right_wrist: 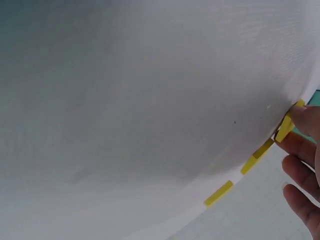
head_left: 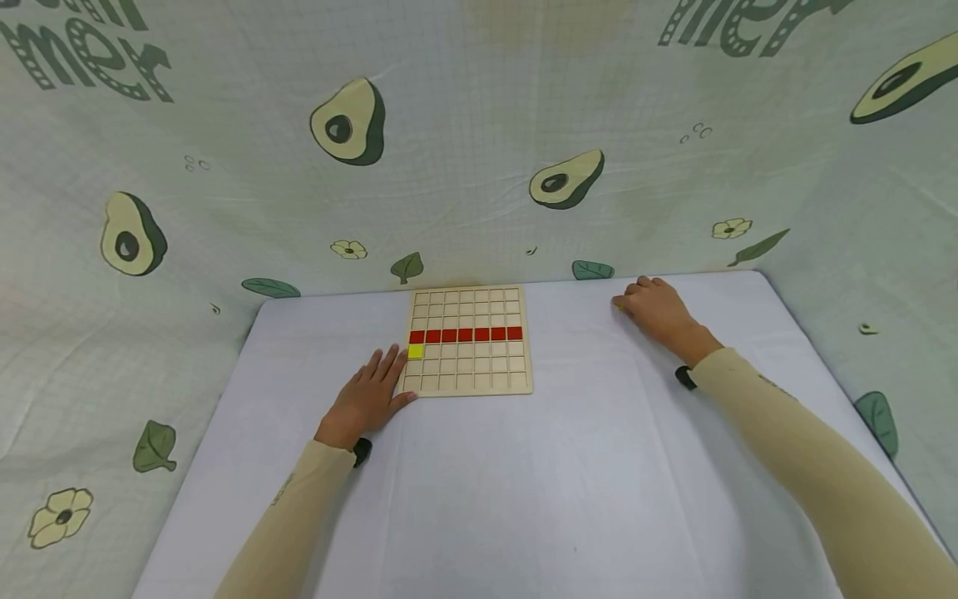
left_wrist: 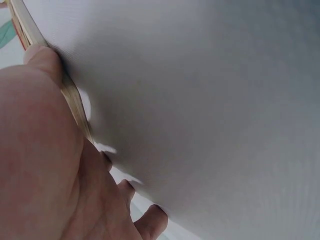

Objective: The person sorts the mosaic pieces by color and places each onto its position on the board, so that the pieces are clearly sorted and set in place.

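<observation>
A light wooden grid board (head_left: pixel 464 383) lies on the table. Red square tiles (head_left: pixel 466 335) fill one row across it, and a yellow tile (head_left: pixel 415 351) sits at the left end of the row below. My left hand (head_left: pixel 367 399) rests at the board's lower left corner, fingers stretched along the side; the left wrist view shows the thumb (left_wrist: pixel 45 60) against the board's edge. Off to the right, my right hand (head_left: pixel 654 309) pinches a small yellow tile (right_wrist: pixel 286 127) between thumb and fingertips, close over the tabletop. Most of that tile is hidden from the head view.
More yellow tiles (right_wrist: pixel 218 193) lie on the table beside my right hand, seen in the right wrist view. A white cloth covers the table (head_left: pixel 479 499). Behind it hangs a curtain (head_left: pixel 464 166) printed with avocados and leaves, which also closes off both sides.
</observation>
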{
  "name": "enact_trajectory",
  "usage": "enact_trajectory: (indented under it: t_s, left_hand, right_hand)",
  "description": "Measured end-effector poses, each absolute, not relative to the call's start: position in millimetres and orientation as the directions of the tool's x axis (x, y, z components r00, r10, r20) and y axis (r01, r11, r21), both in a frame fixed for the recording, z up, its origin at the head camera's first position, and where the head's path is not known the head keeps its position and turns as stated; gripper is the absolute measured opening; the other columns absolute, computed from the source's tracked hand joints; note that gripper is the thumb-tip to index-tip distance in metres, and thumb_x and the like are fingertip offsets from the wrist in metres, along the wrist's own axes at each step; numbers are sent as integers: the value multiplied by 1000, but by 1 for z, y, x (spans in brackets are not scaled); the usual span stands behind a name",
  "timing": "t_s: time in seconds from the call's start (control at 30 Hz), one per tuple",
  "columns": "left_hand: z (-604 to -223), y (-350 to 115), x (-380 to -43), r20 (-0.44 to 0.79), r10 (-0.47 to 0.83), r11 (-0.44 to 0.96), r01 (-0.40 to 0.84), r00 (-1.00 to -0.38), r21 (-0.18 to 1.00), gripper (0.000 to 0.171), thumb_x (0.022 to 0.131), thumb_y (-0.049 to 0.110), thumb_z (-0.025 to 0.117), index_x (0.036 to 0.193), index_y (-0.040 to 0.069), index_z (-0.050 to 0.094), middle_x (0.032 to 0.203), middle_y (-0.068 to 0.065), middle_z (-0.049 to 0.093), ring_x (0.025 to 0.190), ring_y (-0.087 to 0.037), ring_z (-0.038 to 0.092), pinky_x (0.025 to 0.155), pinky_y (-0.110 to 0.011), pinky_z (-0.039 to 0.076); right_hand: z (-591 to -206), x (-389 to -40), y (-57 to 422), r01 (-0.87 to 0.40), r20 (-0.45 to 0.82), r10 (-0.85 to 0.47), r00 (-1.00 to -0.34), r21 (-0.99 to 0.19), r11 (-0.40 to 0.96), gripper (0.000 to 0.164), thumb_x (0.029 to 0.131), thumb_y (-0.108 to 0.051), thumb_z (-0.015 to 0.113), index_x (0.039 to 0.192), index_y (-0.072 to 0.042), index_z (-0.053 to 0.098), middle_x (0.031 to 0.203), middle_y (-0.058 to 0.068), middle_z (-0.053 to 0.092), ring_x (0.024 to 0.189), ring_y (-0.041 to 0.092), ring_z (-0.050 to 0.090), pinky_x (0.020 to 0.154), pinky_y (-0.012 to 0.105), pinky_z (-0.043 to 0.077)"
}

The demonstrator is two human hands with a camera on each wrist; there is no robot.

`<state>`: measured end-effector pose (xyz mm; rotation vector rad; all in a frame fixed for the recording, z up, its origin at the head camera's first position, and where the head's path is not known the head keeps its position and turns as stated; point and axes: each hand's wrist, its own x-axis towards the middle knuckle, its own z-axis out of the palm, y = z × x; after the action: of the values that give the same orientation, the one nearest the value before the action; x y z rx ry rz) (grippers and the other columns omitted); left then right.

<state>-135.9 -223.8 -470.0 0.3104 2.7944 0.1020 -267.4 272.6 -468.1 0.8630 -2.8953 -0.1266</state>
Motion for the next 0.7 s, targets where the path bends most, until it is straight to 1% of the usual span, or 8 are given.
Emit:
enact_trajectory:
  t_s: [0.1, 0.23, 0.37, 0.53, 0.7]
  left_hand:
    - [-474, -225, -137, -296, 230, 972, 207, -927, 108, 84, 109, 46, 56, 170, 4, 15, 177, -20, 12, 162, -45, 12, 128, -60, 21]
    - [-474, -226, -137, -297, 232, 972, 210, -926, 105, 84, 109, 47, 55, 170, 4, 14, 177, -20, 11, 162, -45, 11, 128, -60, 22]
    - [-470, -224, -137, -312, 230, 973, 208, -922, 102, 84, 109, 46, 55, 169, 4, 15, 177, -20, 11, 162, -45, 11, 129, -60, 21]
    - [-472, -226, -138, -310, 233, 972, 211, -922, 102, 84, 109, 46, 55, 169, 4, 15, 177, -20, 11, 162, -45, 11, 129, -60, 21]
    - [-475, -227, -138, -306, 235, 972, 214, -922, 100, 85, 108, 47, 56, 169, 4, 15, 177, -20, 11, 162, -45, 10, 129, -60, 21]
  right_hand:
    - [-467, -266, 274, -549, 110, -557, -823, 99, 830, 21, 97, 2, 71, 114, -5, 80, 109, 20, 76, 104, 41, 64, 95, 56, 54]
    - [-466, -264, 272, -551, 145, -553, -820, 60, 832, 23, 98, 1, 71, 119, -3, 79, 113, 19, 76, 109, 41, 64, 99, 57, 53]
    - [-463, -260, 262, -566, 209, -555, -805, 7, 824, 25, 96, 1, 73, 121, -2, 78, 114, 18, 76, 111, 40, 65, 99, 58, 54]
    - [-459, -255, 239, -619, 287, -579, -763, -66, 783, 27, 92, 1, 79, 119, -2, 79, 112, 17, 77, 107, 39, 67, 95, 56, 57]
    - [-455, -248, 208, -681, 333, -629, -703, -57, 730, 29, 90, -2, 83, 119, -4, 80, 110, 14, 78, 106, 35, 69, 92, 48, 60]
